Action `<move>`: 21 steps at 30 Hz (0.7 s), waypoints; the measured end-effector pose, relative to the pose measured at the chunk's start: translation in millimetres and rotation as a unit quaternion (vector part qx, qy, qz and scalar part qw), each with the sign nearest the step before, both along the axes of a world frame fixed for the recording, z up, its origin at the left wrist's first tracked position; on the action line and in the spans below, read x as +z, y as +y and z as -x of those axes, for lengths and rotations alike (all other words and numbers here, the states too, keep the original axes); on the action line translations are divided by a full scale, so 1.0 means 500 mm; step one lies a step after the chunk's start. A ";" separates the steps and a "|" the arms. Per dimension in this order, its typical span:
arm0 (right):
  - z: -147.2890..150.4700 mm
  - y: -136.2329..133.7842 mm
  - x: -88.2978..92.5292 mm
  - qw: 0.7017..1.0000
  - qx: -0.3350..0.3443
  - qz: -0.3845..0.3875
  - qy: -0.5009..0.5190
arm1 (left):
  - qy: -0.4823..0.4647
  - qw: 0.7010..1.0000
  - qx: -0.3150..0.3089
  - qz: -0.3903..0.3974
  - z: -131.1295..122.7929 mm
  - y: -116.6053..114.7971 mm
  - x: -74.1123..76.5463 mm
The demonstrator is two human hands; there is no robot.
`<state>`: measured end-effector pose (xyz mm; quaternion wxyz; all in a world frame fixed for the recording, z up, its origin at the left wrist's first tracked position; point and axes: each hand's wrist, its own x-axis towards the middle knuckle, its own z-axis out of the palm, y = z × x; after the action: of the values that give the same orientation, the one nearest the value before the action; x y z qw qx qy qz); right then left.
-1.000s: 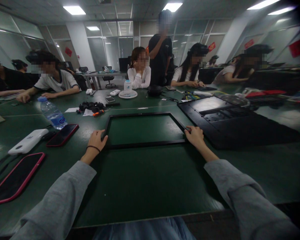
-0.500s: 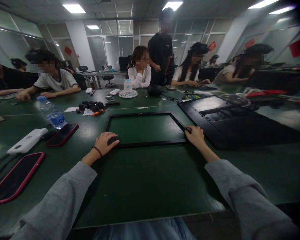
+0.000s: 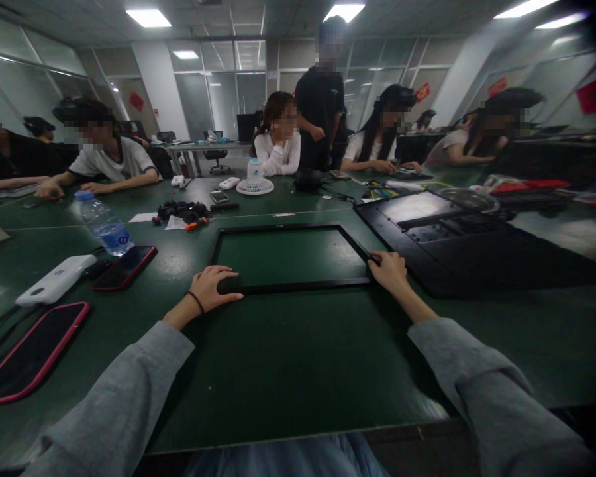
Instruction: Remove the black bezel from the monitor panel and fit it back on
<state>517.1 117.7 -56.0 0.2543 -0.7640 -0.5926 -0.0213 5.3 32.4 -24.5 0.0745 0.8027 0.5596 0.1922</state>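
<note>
A dark green tabletop runs from the near edge across a wide office with glass partitions and ceiling light panels. Two grey sleeves reach over it. The left hand lies palm down on the near-left corner of a black frame, its fingers loosely apart and flat along the near rail. The right hand sits on the near-right corner, fingers together and curled on the rail; whether they grip it I cannot tell. The one frame lies flat at the tabletop's middle, with green showing through its opening.

Toward the left edge lie two dark phones, a pink-edged phone nearer and a red-edged phone beyond, with one white pack between them and one water bottle behind. Just right of the frame lies one large black panel. Farther off stands one small white fan. Along the far edge people sit, and one person in black stands.
</note>
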 end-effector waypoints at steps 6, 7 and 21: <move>0.011 -0.002 0.001 1.000 0.007 -0.001 0.010 | -0.037 0.999 -0.002 -0.010 0.004 0.010 -0.001; 0.014 -0.004 0.007 1.000 0.008 0.002 0.019 | -0.044 0.999 0.001 -0.012 0.005 0.012 -0.001; -0.373 -0.085 0.039 0.848 -0.394 -0.271 0.229 | -0.096 0.990 0.098 0.010 0.008 0.021 0.004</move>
<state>703.4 75.1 -36.3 0.5499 -0.8173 -0.1378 -0.1035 1.3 42.9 -22.5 0.1164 0.7210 0.6277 0.2693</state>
